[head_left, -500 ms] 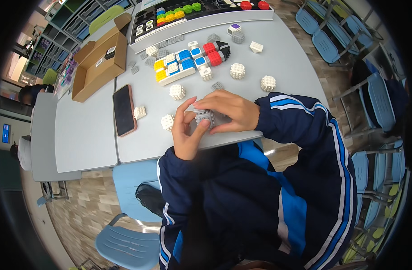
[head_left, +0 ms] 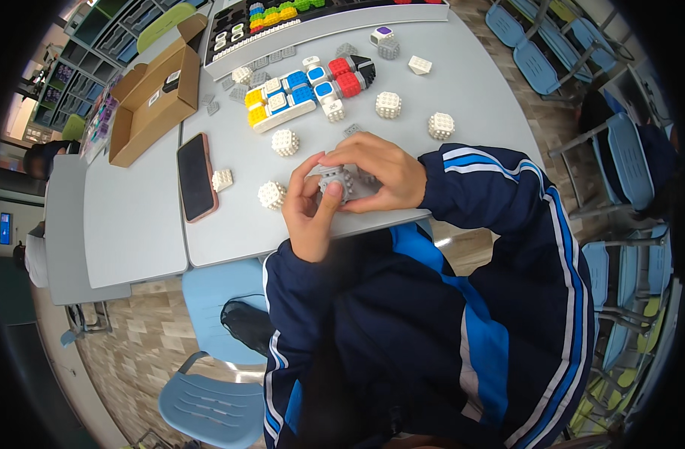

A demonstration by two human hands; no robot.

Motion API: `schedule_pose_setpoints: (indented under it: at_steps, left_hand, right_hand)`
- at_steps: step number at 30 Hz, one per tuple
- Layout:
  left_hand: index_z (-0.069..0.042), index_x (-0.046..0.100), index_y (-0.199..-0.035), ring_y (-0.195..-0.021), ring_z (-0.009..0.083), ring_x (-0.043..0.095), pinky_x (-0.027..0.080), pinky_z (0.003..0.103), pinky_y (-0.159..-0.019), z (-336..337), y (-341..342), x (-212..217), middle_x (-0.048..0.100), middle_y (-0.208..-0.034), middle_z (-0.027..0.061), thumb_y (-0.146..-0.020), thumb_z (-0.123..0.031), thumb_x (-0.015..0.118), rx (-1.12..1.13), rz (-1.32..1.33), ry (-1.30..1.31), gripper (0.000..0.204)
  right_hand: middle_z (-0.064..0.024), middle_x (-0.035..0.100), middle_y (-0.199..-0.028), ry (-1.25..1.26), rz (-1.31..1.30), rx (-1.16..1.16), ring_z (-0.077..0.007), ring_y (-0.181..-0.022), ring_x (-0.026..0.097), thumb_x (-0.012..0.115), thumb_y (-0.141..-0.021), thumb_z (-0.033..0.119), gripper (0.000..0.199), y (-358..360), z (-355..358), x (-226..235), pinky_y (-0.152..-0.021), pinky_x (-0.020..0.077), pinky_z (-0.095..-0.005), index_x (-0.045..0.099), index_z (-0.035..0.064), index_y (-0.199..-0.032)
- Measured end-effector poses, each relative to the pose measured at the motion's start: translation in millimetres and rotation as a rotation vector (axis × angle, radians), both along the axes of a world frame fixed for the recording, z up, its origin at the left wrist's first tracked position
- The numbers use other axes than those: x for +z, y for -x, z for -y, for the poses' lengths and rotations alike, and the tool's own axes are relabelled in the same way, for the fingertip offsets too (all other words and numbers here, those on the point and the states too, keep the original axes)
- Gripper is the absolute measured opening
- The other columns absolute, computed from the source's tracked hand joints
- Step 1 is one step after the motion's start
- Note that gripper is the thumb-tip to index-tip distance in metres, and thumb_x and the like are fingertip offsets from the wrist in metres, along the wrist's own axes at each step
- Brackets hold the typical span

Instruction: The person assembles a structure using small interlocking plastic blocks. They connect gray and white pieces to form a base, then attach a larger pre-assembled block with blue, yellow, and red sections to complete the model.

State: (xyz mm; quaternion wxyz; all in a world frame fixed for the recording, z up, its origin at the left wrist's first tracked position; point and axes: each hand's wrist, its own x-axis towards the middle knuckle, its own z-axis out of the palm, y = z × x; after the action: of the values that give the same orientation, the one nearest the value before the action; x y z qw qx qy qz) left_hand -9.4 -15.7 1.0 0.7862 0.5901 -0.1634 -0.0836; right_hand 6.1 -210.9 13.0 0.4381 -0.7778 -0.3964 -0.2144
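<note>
Near the table's front edge, my left hand (head_left: 306, 217) grips a grey studded building block (head_left: 335, 179), its thumb pressed on the near side. My right hand (head_left: 387, 170) curls over the same block from the right, fingers on its top and thumb low beside it. Part of the block is hidden by the fingers. A white studded cube (head_left: 272, 195) lies just left of my left hand. Beyond my hands rests an assembled brick model (head_left: 305, 93) in white, blue, yellow, red and black. A small grey plate (head_left: 352, 129) lies behind my right fingers.
A phone (head_left: 198, 178) lies at left, by a small white block (head_left: 222, 179). Farther back are an open cardboard box (head_left: 155, 105) and a tray of coloured bricks (head_left: 335, 31). More white cubes (head_left: 388, 105) are scattered at right. A blue chair (head_left: 211, 404) stands lower left.
The whole view has shifted a little, so the table things appear farther left and up. Both hands still hold the grey block, which seems slightly turned.
</note>
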Motion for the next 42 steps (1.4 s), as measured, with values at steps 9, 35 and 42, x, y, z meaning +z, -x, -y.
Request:
schedule_pose_setpoints:
  at_steps: [9,35,42]
  left_hand:
    - [0.000,0.044,-0.145,-0.092,0.0082,0.058,0.045,0.023,-0.082,-1,1,0,0.068,-0.101,0.0052,-0.098,-0.013,0.068,-0.004,-0.007,-0.005,0.054]
    - [-0.002,0.041,-0.144,-0.111,0.0166,0.062,0.051,0.029,-0.093,-1,-3,1,0.066,-0.119,0.0144,-0.092,0.001,0.069,-0.167,-0.042,-0.018,0.059]
    - [-0.002,0.042,-0.147,-0.113,0.0156,0.059,0.047,0.029,-0.096,1,-4,-3,0.062,-0.124,0.0121,-0.092,-0.004,0.072,-0.028,0.024,-0.110,0.063]
  right_hand:
    - [-0.0139,0.063,-0.111,-0.002,-0.011,0.005,-0.0309,-0.101,0.062,0.088,-0.069,0.014,0.063,0,1,-2,-0.088,0.0511,-0.0382,0.062,0.0032,-0.126]
    - [-0.0180,0.066,-0.107,-0.039,0.000,0.174,-0.0332,-0.093,0.066,0.094,-0.063,0.011,0.063,-11,13,-9,-0.079,0.0545,-0.0371,0.066,-0.0023,-0.118]
    - [-0.0167,0.063,-0.128,0.100,-0.036,0.147,-0.0352,-0.125,0.054,0.086,-0.078,0.021,0.061,-18,28,12,-0.102,0.0488,-0.0421,0.064,0.0046,-0.133]
